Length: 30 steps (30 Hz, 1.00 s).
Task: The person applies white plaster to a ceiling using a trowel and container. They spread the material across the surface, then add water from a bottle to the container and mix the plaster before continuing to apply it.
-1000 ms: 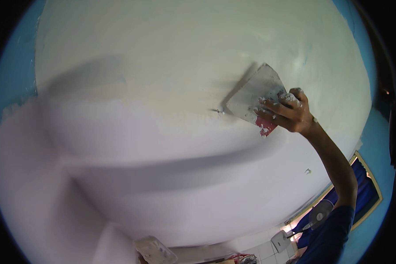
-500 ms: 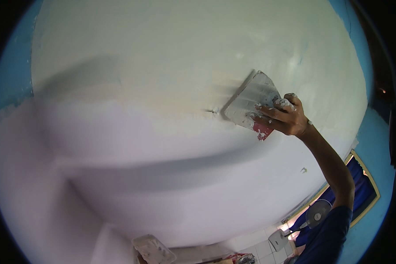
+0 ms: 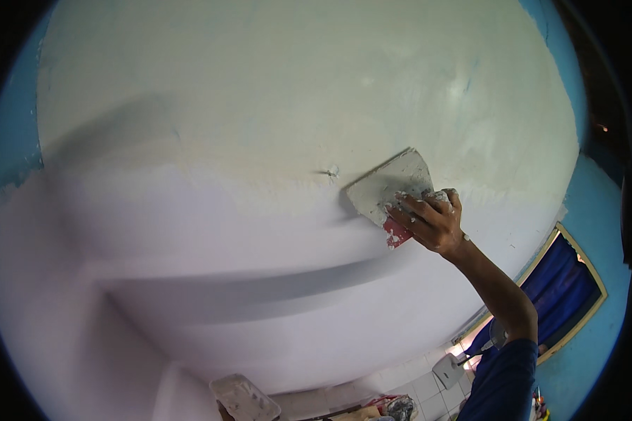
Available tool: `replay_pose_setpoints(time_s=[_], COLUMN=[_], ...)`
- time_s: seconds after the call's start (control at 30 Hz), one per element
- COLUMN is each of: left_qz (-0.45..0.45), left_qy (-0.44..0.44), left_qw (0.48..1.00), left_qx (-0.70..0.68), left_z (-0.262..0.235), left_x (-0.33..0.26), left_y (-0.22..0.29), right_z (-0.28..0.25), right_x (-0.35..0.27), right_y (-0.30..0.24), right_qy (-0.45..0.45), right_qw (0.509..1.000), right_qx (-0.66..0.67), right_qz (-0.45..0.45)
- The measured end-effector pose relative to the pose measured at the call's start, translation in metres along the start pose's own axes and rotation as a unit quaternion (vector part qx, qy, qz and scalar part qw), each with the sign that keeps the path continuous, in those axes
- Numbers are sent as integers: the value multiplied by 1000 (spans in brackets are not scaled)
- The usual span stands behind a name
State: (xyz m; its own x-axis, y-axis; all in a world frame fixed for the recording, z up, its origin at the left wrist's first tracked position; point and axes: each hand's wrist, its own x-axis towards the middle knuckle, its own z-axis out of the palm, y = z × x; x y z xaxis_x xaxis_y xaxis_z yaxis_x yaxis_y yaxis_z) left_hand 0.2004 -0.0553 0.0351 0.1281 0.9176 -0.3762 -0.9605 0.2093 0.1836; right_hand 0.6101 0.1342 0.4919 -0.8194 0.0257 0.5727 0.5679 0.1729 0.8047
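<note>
My right hand [image 3: 432, 223] grips a wide putty knife [image 3: 393, 184] whose fingers lie spread along the back of its blade. The metal blade is smeared with pale filler, and its red handle part [image 3: 396, 233] shows below the fingers. Its left edge lies close to or against the wall [image 3: 274, 231]; exact contact is hard to see. White filler also clings to my fingers and wrist. Just left of the blade, a small rough spot [image 3: 332, 172] sticks out of the wall. My left hand does not show clearly.
A pale, smeared plastic tray [image 3: 244, 398] appears at the bottom, with a brown sliver beside it. A grey-and-white fan [image 3: 448, 370], a blue-curtained window [image 3: 562, 295] and cluttered items [image 3: 393, 407] on white tiles lie lower right. Blue paint [image 3: 10, 133] borders the coated wall.
My right hand and the putty knife have moved down and slightly left along the wall. The view has shifted a little, and my arm now covers most of the fan's round head.
</note>
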Motion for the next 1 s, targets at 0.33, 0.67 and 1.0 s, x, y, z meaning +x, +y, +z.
replay_pose_setpoints(time_s=[0.33, 0.67, 1.0], left_qz=[-20, -66, -50], left_qy=[-17, -89, 20], left_qw=[1000, 989, 999], left_qx=[-10, -97, 5], left_z=[5, -14, 28], left_x=[-2, 10, 1], left_y=[15, 37, 18], right_z=[5, -8, -22], right_x=[10, 43, -23], right_y=[-35, -13, -50], right_qy=[-44, 54, -1], right_qw=[993, 960, 959], right_qx=[11, -24, 37], right_qz=[111, 273, 281])
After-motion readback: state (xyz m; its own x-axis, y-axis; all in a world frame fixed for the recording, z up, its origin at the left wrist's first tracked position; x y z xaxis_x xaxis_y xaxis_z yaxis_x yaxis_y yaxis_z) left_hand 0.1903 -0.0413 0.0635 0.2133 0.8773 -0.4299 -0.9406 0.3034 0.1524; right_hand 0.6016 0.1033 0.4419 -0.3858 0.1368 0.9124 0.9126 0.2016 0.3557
